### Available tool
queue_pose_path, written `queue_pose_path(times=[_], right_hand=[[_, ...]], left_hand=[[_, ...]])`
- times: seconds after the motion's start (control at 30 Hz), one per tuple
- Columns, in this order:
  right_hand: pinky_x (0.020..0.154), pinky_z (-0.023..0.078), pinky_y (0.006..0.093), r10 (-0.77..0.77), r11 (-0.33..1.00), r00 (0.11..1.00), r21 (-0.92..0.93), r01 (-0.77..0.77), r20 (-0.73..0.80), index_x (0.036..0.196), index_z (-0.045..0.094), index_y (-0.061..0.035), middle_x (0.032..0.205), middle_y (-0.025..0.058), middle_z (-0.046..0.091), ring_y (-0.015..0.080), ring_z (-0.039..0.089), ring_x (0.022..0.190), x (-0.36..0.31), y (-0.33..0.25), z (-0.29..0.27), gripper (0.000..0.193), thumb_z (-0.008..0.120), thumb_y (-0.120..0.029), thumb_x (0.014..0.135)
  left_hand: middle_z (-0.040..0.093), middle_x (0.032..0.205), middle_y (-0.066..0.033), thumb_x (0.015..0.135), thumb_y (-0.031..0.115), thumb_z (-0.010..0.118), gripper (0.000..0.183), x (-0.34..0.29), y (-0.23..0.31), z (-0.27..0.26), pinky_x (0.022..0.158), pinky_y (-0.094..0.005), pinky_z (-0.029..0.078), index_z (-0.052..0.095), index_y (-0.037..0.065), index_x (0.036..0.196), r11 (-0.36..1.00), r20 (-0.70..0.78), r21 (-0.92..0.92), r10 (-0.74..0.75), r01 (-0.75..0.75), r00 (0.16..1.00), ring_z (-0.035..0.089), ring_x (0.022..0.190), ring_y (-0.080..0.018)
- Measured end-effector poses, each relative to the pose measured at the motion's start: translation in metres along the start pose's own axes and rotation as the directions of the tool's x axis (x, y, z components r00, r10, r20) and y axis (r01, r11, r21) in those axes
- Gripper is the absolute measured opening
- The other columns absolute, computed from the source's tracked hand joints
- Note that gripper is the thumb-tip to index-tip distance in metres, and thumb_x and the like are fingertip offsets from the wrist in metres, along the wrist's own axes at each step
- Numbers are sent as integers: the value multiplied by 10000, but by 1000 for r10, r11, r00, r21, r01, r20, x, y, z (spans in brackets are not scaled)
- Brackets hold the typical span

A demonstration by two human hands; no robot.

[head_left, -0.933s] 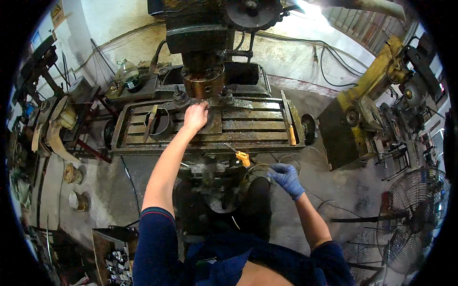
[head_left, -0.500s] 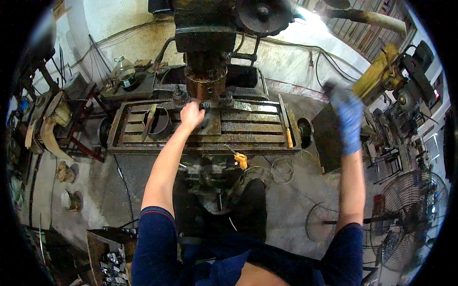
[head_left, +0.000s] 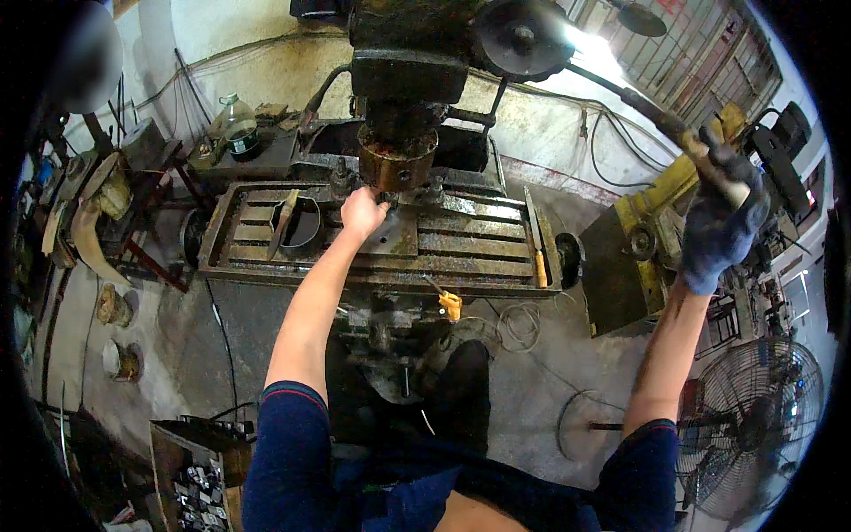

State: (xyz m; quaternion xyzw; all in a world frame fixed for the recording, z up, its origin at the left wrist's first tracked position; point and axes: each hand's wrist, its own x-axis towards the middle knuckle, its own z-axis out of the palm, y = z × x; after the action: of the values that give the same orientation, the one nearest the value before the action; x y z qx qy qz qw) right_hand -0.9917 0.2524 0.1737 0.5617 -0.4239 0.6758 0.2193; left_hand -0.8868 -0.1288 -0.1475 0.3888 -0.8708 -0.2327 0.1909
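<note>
My bare left hand (head_left: 362,215) is closed just under the machine's spindle (head_left: 397,160), at a small dark piece whose kind I cannot make out. Below its fingers is a flat metal plate (head_left: 390,241) on the slotted machine table (head_left: 479,257). Out to the right, my right hand (head_left: 722,222), in a blue and dark glove, is closed round the end of a long feed lever (head_left: 651,111). That lever runs up to the round hub (head_left: 521,40) on the machine head.
On the table lie a round pot (head_left: 303,226) with a brush-like flat tool (head_left: 284,222) across it, and a wooden-handled file (head_left: 540,257). A yellow-handled tool (head_left: 450,306) hangs at the front edge. A fan (head_left: 753,426) stands right; a parts box (head_left: 199,470) sits lower left.
My right hand has moved right and slightly down, and now grips the lever. My left hand stays beneath the spindle. The whole view has shifted a little.
</note>
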Motion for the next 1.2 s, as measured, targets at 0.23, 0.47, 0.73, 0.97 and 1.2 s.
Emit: queue_pose_path(times=[0.23,0.47,0.73,0.97,1.2], right_hand=[[865,424,369,-75,950,993,-311,44,-89,841,532,2,880,152,611,277,581,915,-57,8,4,417,409,-391,906],[943,337,531,-17,967,999,-253,7,-38,696,442,-33,799,140,576,357,557,974,-69,4,10,392,459,-366,901],[945,331,508,7,988,997,-152,-20,-82,728,507,-9,820,129,587,363,534,1017,-89,12,12,438,524,-425,861],[930,345,502,21,995,992,-95,-33,-125,695,511,-14,806,134,582,370,533,1009,-100,16,14,458,539,-446,844],[953,322,510,49,990,985,-121,-70,-165,672,484,-29,777,116,564,342,535,987,-109,15,22,427,522,-412,855]], left_hand=[[643,813,-188,661,306,720,353,1,-5,4,715,-420,496,650,-15,790,996,-23,-84,-2,0,1000,620,802,-342],[634,768,-204,663,305,724,344,1,2,0,685,-428,495,648,-23,735,998,31,-61,-25,27,999,618,781,-352],[631,738,-205,687,265,708,323,-3,0,0,664,-434,493,642,-36,782,999,-37,-14,42,-42,998,618,748,-355],[623,638,-149,732,105,597,335,-43,-11,-34,544,-349,481,609,-17,1044,892,105,-441,164,-102,981,622,560,-239],[632,692,-107,767,-1,508,334,-131,-31,-101,516,-267,485,576,-36,1092,836,276,-548,215,-31,937,597,565,-130]])
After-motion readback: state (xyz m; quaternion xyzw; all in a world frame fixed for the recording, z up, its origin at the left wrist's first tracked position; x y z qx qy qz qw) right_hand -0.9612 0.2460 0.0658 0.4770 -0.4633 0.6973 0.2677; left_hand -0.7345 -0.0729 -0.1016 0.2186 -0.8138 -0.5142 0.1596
